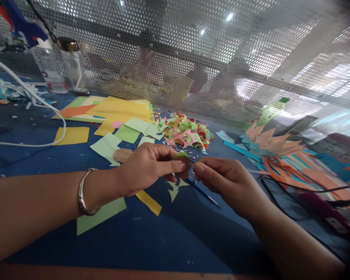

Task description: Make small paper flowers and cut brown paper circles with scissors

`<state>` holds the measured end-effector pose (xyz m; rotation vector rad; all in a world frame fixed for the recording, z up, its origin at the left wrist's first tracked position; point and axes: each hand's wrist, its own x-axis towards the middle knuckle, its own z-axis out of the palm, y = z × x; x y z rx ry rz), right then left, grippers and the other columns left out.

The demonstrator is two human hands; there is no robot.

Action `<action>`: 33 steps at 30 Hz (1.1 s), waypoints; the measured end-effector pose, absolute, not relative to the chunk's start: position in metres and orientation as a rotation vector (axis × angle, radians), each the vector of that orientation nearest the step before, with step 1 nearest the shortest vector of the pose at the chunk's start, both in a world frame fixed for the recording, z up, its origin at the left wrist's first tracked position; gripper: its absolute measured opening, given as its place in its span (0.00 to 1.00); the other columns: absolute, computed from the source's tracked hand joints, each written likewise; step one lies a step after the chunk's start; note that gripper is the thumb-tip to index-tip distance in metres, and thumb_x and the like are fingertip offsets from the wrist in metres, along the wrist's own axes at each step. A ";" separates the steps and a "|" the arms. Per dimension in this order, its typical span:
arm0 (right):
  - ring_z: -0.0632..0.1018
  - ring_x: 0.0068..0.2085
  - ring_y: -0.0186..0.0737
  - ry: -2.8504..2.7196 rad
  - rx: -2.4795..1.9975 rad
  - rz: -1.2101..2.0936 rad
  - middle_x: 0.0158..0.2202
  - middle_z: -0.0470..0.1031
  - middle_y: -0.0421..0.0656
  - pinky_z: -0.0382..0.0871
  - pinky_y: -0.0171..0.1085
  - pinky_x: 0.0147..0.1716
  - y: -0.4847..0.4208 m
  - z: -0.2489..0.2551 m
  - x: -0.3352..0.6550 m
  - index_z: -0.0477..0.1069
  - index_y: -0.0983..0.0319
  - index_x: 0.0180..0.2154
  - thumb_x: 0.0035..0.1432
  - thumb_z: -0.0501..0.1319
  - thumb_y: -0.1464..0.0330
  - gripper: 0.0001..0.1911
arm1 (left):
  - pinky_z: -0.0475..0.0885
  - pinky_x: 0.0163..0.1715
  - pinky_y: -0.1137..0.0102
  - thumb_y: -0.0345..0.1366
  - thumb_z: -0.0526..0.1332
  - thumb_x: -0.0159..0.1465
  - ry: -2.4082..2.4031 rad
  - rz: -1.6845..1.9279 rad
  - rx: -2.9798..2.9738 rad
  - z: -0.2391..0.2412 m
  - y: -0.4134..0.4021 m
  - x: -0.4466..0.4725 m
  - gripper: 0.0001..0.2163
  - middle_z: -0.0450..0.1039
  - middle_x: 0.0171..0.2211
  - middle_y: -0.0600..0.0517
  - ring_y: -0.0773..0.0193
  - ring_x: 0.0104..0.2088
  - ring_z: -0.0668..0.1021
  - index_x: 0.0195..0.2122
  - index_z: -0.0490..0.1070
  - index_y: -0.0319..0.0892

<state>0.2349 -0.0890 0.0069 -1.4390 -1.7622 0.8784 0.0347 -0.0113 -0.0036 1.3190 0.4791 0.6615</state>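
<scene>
My left hand (147,165), with a silver bangle (84,192) on the wrist, pinches a small green paper piece (183,156) between thumb and fingers. My right hand (221,179) meets it from the right, fingers closed in a pinch on the same piece. Both hands hover just above the blue table (169,237). Under them lie a thin blue stick (202,192), pale green offcuts (173,190) and a yellow strip (148,202).
A pile of cut paper scraps (185,134) lies behind the hands. Yellow and green sheets (116,112) sit back left, with a white cable (32,101) and two bottles (61,66). Orange and blue cutouts (277,155) and dark cables (309,190) fill the right. A perforated screen (192,58) backs the table; people sit behind it.
</scene>
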 end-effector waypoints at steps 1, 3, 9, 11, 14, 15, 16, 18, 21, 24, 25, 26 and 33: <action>0.52 0.21 0.30 -1.767 -1.438 0.880 0.19 0.50 0.33 0.45 0.33 0.18 -0.089 0.007 0.235 0.69 0.61 0.27 0.65 0.58 0.52 0.22 | 0.73 0.28 0.76 0.36 0.72 0.57 0.485 0.662 1.336 -0.003 -0.011 0.034 0.08 0.79 0.28 0.51 0.69 0.31 0.78 0.32 0.79 0.35; 0.52 0.21 0.29 -1.767 -1.438 0.885 0.19 0.50 0.33 0.45 0.33 0.18 -0.089 0.007 0.235 0.69 0.61 0.27 0.66 0.58 0.52 0.22 | 0.73 0.27 0.77 0.35 0.72 0.56 0.493 0.664 1.359 -0.003 -0.011 0.034 0.08 0.79 0.27 0.50 0.69 0.30 0.77 0.31 0.79 0.35; 0.53 0.22 0.29 -1.773 -1.446 0.856 0.20 0.51 0.33 0.46 0.32 0.19 -0.089 0.008 0.235 0.68 0.62 0.26 0.66 0.57 0.52 0.23 | 0.70 0.25 0.78 0.32 0.69 0.58 0.486 0.680 1.354 -0.003 -0.010 0.034 0.04 0.78 0.26 0.52 0.71 0.29 0.76 0.31 0.79 0.35; 0.54 0.22 0.29 -1.771 -1.448 0.856 0.20 0.52 0.33 0.46 0.32 0.19 -0.088 0.008 0.234 0.68 0.62 0.26 0.66 0.58 0.52 0.23 | 0.70 0.24 0.79 0.31 0.68 0.59 0.479 0.682 1.351 -0.004 -0.009 0.034 0.04 0.78 0.26 0.52 0.71 0.29 0.77 0.31 0.79 0.36; 0.54 0.21 0.29 -1.756 -1.440 0.870 0.20 0.52 0.33 0.47 0.33 0.19 -0.088 0.007 0.234 0.69 0.61 0.27 0.65 0.58 0.52 0.22 | 0.70 0.24 0.80 0.31 0.68 0.59 0.480 0.675 1.342 -0.004 -0.008 0.033 0.03 0.78 0.26 0.52 0.72 0.29 0.77 0.32 0.80 0.36; 0.54 0.21 0.29 -1.752 -1.438 0.875 0.20 0.52 0.33 0.48 0.33 0.19 -0.088 0.007 0.235 0.69 0.61 0.27 0.65 0.58 0.52 0.22 | 0.70 0.23 0.80 0.31 0.68 0.59 0.484 0.673 1.338 -0.004 -0.008 0.033 0.03 0.78 0.26 0.52 0.72 0.28 0.77 0.32 0.80 0.36; 0.53 0.21 0.29 -1.750 -1.437 0.878 0.20 0.52 0.33 0.48 0.33 0.20 -0.088 0.006 0.235 0.69 0.61 0.27 0.65 0.58 0.52 0.22 | 0.70 0.23 0.80 0.31 0.68 0.59 0.490 0.673 1.333 -0.004 -0.008 0.034 0.04 0.78 0.25 0.52 0.72 0.28 0.77 0.32 0.80 0.36; 0.53 0.21 0.30 -1.755 -1.439 0.870 0.19 0.51 0.32 0.49 0.33 0.20 -0.088 0.006 0.235 0.69 0.61 0.26 0.65 0.58 0.52 0.22 | 0.69 0.23 0.80 0.31 0.69 0.59 0.501 0.676 1.327 -0.004 -0.008 0.034 0.04 0.78 0.25 0.52 0.72 0.27 0.77 0.32 0.80 0.36; 0.54 0.21 0.30 -1.774 -1.451 0.838 0.19 0.52 0.33 0.49 0.33 0.20 -0.089 0.007 0.236 0.68 0.61 0.26 0.65 0.58 0.51 0.22 | 0.70 0.22 0.79 0.31 0.69 0.58 0.500 0.666 1.326 -0.004 -0.008 0.034 0.04 0.78 0.25 0.52 0.71 0.28 0.77 0.32 0.80 0.36; 0.54 0.21 0.30 -1.773 -1.463 0.838 0.19 0.52 0.33 0.48 0.33 0.20 -0.089 0.008 0.236 0.68 0.61 0.25 0.65 0.58 0.51 0.23 | 0.70 0.22 0.79 0.31 0.69 0.59 0.502 0.658 1.321 -0.004 -0.008 0.034 0.04 0.78 0.25 0.52 0.71 0.28 0.77 0.32 0.80 0.36; 0.54 0.21 0.30 -1.769 -1.465 0.845 0.20 0.52 0.33 0.48 0.33 0.19 -0.089 0.008 0.236 0.68 0.61 0.26 0.65 0.58 0.51 0.23 | 0.70 0.22 0.79 0.31 0.69 0.59 0.502 0.659 1.319 -0.004 -0.008 0.034 0.03 0.78 0.25 0.52 0.71 0.28 0.77 0.31 0.79 0.36; 0.54 0.21 0.30 -1.766 -1.466 0.853 0.20 0.52 0.33 0.47 0.33 0.19 -0.089 0.008 0.236 0.68 0.61 0.26 0.65 0.58 0.51 0.23 | 0.70 0.22 0.79 0.32 0.69 0.59 0.499 0.657 1.318 -0.004 -0.008 0.034 0.03 0.78 0.25 0.52 0.71 0.28 0.77 0.31 0.79 0.36; 0.53 0.22 0.29 -1.745 -1.461 0.898 0.20 0.51 0.33 0.46 0.33 0.18 -0.090 0.008 0.236 0.68 0.61 0.26 0.65 0.58 0.51 0.23 | 0.68 0.23 0.80 0.32 0.69 0.59 0.478 0.618 1.341 -0.005 -0.005 0.032 0.03 0.78 0.26 0.53 0.73 0.28 0.77 0.32 0.80 0.38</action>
